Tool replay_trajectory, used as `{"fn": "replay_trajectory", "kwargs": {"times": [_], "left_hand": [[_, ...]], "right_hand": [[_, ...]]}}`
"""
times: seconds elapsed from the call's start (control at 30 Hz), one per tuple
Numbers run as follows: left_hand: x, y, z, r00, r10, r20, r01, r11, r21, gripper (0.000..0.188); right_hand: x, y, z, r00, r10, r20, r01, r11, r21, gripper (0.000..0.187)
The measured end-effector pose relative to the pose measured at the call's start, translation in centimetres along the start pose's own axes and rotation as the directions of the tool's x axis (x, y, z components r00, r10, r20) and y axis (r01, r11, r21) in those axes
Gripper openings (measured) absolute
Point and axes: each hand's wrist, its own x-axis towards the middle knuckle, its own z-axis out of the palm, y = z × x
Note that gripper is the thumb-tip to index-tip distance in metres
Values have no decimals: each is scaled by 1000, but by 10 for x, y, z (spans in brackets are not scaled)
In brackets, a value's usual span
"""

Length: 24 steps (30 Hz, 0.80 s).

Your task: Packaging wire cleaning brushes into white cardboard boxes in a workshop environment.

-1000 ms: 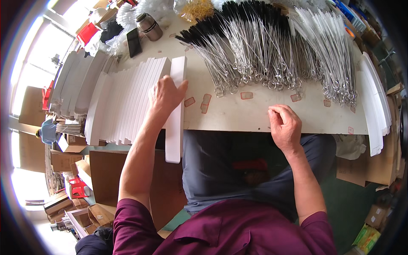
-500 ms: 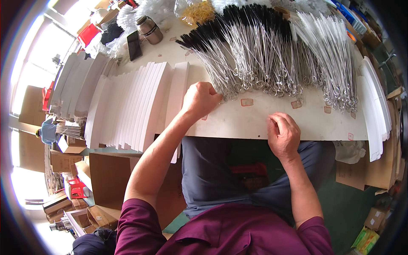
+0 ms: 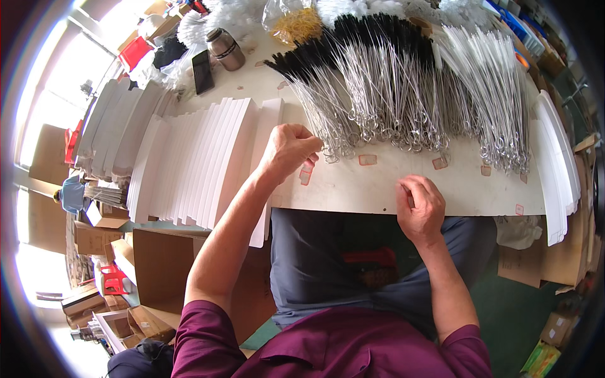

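Note:
My left hand [image 3: 290,150] is closed in a pinch at the looped wire ends of the black-bristled brushes [image 3: 324,94]. Whether a loop is between the fingertips I cannot make out. Over the table's front edge hovers my right hand [image 3: 421,208], its fingers curled in loosely and nothing showing in them. The brushes lie in a thick fanned pile, bristles away from me and wire loops toward me. To their right lies a bundle of white-bristled brushes [image 3: 495,94].
Long white boxes [image 3: 195,164] stand in a row at the left, with more white strips [image 3: 554,170] at the right edge. A steel flask [image 3: 225,50], a phone [image 3: 202,72] and a bag of yellow bands [image 3: 295,24] are at the back. Cardboard boxes [image 3: 164,261] sit below left.
My left hand has drawn back slightly from the loops toward me and turned a little. The view has shifted a little; my right hand has hardly moved.

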Motion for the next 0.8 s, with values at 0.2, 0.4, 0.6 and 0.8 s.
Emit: {"fn": "replay_trajectory", "kwargs": {"times": [0.2, 0.4, 0.6, 0.8], "left_hand": [[-4, 11, -9, 967, 233, -108, -230, 973, 36, 13], [3, 19, -6, 912, 366, -186, -349, 930, 117, 13], [1, 42, -9, 906, 390, -165, -368, 918, 149, 14], [-6, 68, -31, 920, 352, -172, -340, 936, 93, 14]], "right_hand": [[4, -7, -3, 985, 159, 69, -168, 972, 164, 6], [61, -31, 21, 954, -282, 106, 268, 954, 131, 11], [118, -37, 78, 795, -509, 331, 547, 837, -25, 35], [125, -29, 112, 748, -405, 526, 581, 782, -223, 54]]}}
